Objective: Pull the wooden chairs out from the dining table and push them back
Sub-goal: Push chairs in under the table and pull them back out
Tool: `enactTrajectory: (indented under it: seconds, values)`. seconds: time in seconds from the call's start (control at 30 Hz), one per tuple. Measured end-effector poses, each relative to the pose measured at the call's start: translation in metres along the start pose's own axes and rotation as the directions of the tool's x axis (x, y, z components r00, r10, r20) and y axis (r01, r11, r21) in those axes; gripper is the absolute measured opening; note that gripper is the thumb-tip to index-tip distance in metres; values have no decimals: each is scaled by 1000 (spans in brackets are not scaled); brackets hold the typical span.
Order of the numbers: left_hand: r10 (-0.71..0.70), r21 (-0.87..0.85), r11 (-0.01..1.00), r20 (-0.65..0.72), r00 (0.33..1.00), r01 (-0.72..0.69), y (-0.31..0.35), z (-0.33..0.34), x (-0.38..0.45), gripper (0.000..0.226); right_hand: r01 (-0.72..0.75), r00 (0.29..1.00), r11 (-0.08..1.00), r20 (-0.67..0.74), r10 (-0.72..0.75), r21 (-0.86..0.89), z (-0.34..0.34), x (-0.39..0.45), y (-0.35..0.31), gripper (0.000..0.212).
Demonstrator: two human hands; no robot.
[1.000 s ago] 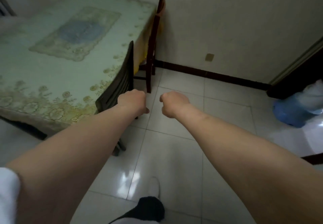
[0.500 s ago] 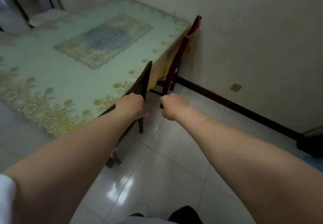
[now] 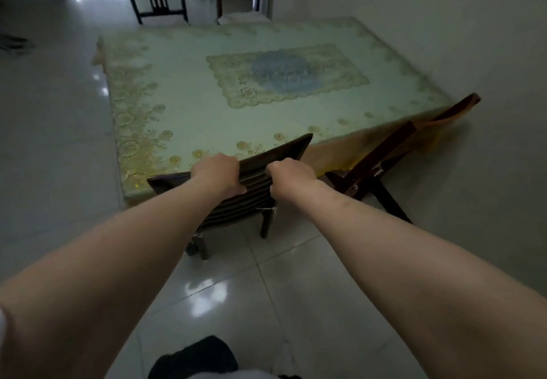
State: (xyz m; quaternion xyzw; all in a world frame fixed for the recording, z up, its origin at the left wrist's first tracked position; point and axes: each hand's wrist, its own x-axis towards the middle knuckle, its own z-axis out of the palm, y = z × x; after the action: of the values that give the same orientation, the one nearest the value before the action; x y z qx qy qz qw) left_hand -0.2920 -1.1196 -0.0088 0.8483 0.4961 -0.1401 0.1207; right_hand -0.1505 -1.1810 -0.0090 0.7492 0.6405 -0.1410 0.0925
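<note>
1. A dark wooden chair point(image 3: 260, 168) is sitting tucked against the near edge of the dining surface point(image 3: 189, 106), its slatted back facing the person and its top rail running from lower left up to the right, roughly along that edge.
2. The left hand point(image 3: 217, 173) is resting on the top rail left of its middle, and the right hand point(image 3: 291, 179) is sitting just beside it to the right; both sets of fingers are curling closed over the rail, gripping the chair back, though the fingertips are hidden behind the wood.
3. The chair is lying straight ahead of both hands, neither being clearly nearer, so a pull looks set to be running back toward the person, across the rail's long axis and over the tiled floor point(image 3: 296, 304).
4. A second chair point(image 3: 393, 153) is standing to the right at the same edge, near the wall point(image 3: 473, 23), its back angled away from the first.
5. A patterned cloth point(image 3: 284, 77) is covering the surface, and a doorway is showing beyond the far end.
</note>
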Motion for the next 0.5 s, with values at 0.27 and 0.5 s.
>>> enactTrajectory:
  seconds: [0.27, 0.5]
  values:
    - [-275, -107, 955, 14, 961, 275, -12, 8, -32, 33, 208, 978, 975, -5, -209, -75, -12, 19, 5, 32]
    - [-364, -108, 926, 1, 932, 361, -28, 7, -36, 35, 238, 970, 961, -22, -244, -141, -24, 37, 0, 31]
